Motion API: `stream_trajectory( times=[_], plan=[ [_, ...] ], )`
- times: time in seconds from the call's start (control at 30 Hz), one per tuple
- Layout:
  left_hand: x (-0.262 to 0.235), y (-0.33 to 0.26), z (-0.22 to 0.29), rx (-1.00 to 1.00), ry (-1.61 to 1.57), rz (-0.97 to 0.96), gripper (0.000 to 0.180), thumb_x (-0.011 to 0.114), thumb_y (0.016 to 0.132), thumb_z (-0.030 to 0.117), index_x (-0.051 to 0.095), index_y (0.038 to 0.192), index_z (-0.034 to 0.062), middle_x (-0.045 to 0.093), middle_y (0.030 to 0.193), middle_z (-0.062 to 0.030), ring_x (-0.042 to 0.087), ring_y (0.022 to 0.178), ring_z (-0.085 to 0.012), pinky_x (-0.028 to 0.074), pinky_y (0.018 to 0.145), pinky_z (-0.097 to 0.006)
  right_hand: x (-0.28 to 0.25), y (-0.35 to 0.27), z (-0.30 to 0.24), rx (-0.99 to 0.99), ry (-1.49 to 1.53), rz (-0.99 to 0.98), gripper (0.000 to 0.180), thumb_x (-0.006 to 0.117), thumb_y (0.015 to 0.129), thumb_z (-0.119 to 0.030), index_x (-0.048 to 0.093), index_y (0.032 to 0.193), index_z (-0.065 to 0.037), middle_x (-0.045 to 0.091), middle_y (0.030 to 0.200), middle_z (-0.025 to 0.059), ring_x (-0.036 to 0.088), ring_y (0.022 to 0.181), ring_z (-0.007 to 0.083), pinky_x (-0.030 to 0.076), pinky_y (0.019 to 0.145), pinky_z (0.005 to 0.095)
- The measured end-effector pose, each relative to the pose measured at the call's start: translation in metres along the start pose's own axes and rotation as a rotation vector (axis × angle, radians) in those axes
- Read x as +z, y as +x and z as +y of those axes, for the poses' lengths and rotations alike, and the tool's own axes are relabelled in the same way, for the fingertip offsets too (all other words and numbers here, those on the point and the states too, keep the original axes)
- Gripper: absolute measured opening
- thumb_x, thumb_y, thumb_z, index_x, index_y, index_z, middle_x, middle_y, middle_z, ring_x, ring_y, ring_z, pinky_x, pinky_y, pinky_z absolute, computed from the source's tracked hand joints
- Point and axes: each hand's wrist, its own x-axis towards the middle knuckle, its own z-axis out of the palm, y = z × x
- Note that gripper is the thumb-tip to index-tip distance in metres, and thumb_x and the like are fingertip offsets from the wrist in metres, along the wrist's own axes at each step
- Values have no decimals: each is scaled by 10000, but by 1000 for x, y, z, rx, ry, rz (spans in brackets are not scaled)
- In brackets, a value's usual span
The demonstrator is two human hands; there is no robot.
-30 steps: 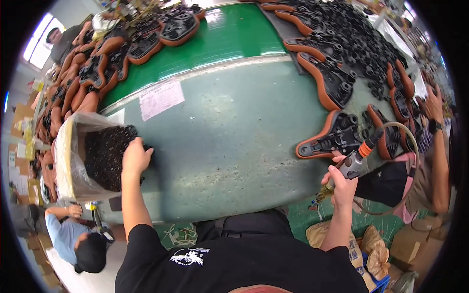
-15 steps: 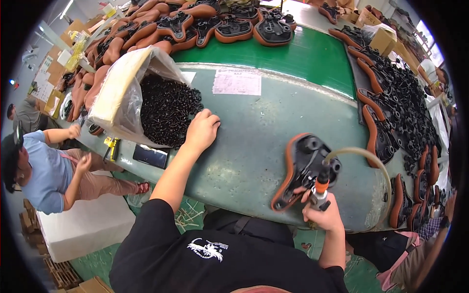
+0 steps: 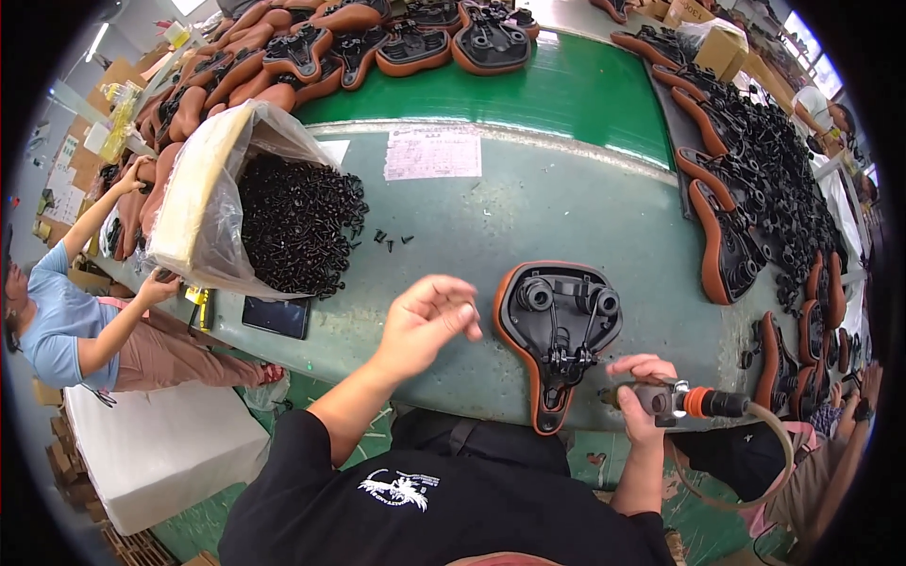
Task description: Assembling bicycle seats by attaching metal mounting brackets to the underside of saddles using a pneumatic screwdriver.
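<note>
A bicycle saddle (image 3: 559,325) lies upside down on the bench in front of me, brown edge around a black underside with springs and a clamp. To its left hovers my left hand (image 3: 427,325), fingers curled in, and whatever they hold is hidden. At the saddle's right my right hand (image 3: 642,401) grips a pneumatic screwdriver (image 3: 672,400) with an orange collar, its hose running off to the right. A heap of black screws (image 3: 297,226) spills from a plastic-lined box (image 3: 193,208), and a few loose screws (image 3: 391,243) lie beside it.
A phone (image 3: 276,316) and a yellow tool (image 3: 198,304) lie by the box. A paper sheet (image 3: 433,153) lies farther back. Many saddles (image 3: 406,52) line the far edge; black metal parts (image 3: 774,179) are piled at right. A co-worker (image 3: 80,311) stands at left.
My left hand has come from the screw heap toward the saddle. The saddle has straightened and moved slightly left. The screwdriver has swung from above the saddle to its right and lies sideways.
</note>
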Motion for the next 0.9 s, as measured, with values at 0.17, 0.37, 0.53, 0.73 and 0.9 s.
stream_trajectory(
  times=[0.17,0.37,0.53,0.73,0.9],
  plan=[
    [35,-18,3,-106,-103,-159,189,626,1034,-38,714,1200,-29,706,1030,-131,731,860,-218,596,788,-353,12,31,-38,-2,218,48,350,700,924,-27,507,1216,-26,620,1071,186,645,692,176,568,713,352],
    [69,-26,-16,-252,-317,-299,202,673,1030,-9,742,1215,-49,755,1027,-115,761,873,-178,622,805,-322,66,70,-98,-440,547,-43,370,764,926,-128,505,1185,-76,593,995,70,668,611,145,580,581,297],
    [68,-30,-23,-148,-357,-242,192,723,1002,-7,764,1188,-31,759,1047,-111,766,882,-178,628,827,-318,77,70,-97,-428,538,-129,330,714,908,-175,497,1136,-77,551,1005,60,606,586,91,504,601,268],
    [67,-29,-29,17,-226,-261,217,751,976,-18,770,1192,-24,750,1088,-117,760,871,-184,621,844,-312,86,66,-94,-383,544,-82,335,757,934,-116,492,1133,-73,591,995,84,680,630,154,610,622,317],
    [64,-22,-22,-375,-387,-407,190,648,1078,86,734,1140,-72,745,1050,-148,752,747,-179,603,716,-309,71,75,-89,-386,583,-249,328,757,942,-94,493,1135,-69,623,1030,126,685,654,204,629,654,356]
  ],
)
